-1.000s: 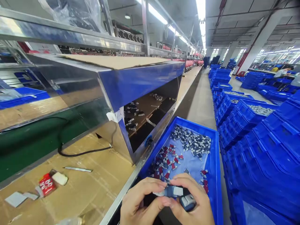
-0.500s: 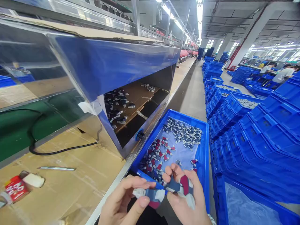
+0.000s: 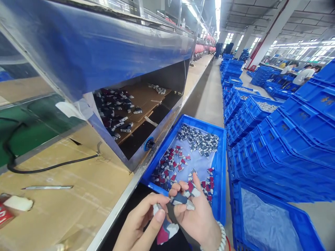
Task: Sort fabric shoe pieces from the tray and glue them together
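**Both hands pinch small parts at a blue plastic crate (image 3: 183,120)**

In the head view, the left hand (image 3: 138,223) grasps a dark-red, blue and white moulded part (image 3: 165,230) between thumb and fingers. The right hand (image 3: 195,219) pinches a dark-blue and white part (image 3: 181,199) at its fingertips, just beside the other. Both grips look firm, and the hands sit just before the crate's near edge, probably to keep the pieces close to the eye. A beaded bracelet (image 3: 222,237) circles the right wrist.

Inside the crate, on a plastic liner (image 3: 201,164), blue-and-white parts (image 3: 197,141) lie apart from red-marked parts (image 3: 167,170), seemingly sorted by type. Left of the crate, a cardboard-covered bench (image 3: 65,205) carries a slim metal tool (image 3: 47,187). Right of it, stacked blue crates (image 3: 288,139) line the aisle.
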The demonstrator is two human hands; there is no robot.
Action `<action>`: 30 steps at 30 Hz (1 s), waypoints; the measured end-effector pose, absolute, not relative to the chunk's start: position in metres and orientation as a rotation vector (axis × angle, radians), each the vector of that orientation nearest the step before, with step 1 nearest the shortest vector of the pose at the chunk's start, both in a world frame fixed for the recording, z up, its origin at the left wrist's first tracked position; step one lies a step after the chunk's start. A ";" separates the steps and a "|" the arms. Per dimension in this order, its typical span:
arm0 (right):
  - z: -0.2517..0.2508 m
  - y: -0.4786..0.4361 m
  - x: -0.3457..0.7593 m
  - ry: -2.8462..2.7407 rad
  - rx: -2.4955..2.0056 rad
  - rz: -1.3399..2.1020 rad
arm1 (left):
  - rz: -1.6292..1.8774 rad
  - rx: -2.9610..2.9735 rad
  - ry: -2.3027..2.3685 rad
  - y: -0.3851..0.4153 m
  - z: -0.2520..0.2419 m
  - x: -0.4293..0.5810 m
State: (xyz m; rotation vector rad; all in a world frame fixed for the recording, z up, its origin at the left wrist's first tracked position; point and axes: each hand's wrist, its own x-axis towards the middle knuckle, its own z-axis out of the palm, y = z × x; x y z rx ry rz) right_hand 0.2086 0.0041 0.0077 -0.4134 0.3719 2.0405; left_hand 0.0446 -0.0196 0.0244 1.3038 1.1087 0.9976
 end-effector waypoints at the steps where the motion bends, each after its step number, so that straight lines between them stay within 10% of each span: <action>1: 0.005 0.003 0.208 0.402 -0.392 2.043 | 0.986 1.316 1.116 -0.019 0.023 0.044; 30: 0.000 -0.012 0.195 -0.492 -0.813 1.674 | 0.779 1.213 0.891 0.014 -0.027 0.047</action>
